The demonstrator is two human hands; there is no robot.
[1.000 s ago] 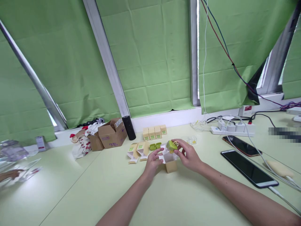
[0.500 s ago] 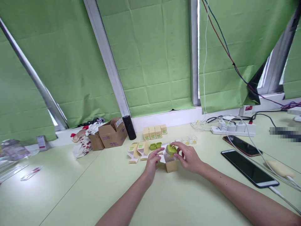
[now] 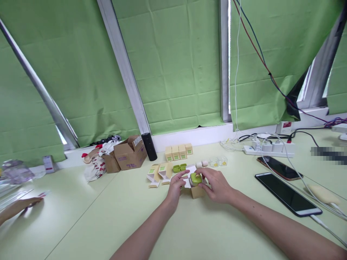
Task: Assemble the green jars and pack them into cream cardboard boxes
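A small tan cardboard box [image 3: 197, 192] stands open on the pale green table in front of me. My right hand [image 3: 217, 186] pinches a small green case [image 3: 196, 178] and holds it in the box's open mouth. My left hand [image 3: 175, 189] grips the box's left side and its white flap. Two more green cases [image 3: 179, 168] lie just behind. A row of closed tan boxes [image 3: 178, 152] stands further back, and unfolded box blanks [image 3: 158, 173] lie to the left.
Brown cartons [image 3: 129, 157] and a black cylinder [image 3: 149, 146] sit by the window sill. Two phones [image 3: 287, 193] and a power strip [image 3: 268, 148] with cables lie to the right. Another person's hand [image 3: 16, 208] rests on plastic bags at the far left.
My right hand has lowered the green case from above the box down into its opening. Another person's hand has come back into view at the far left.
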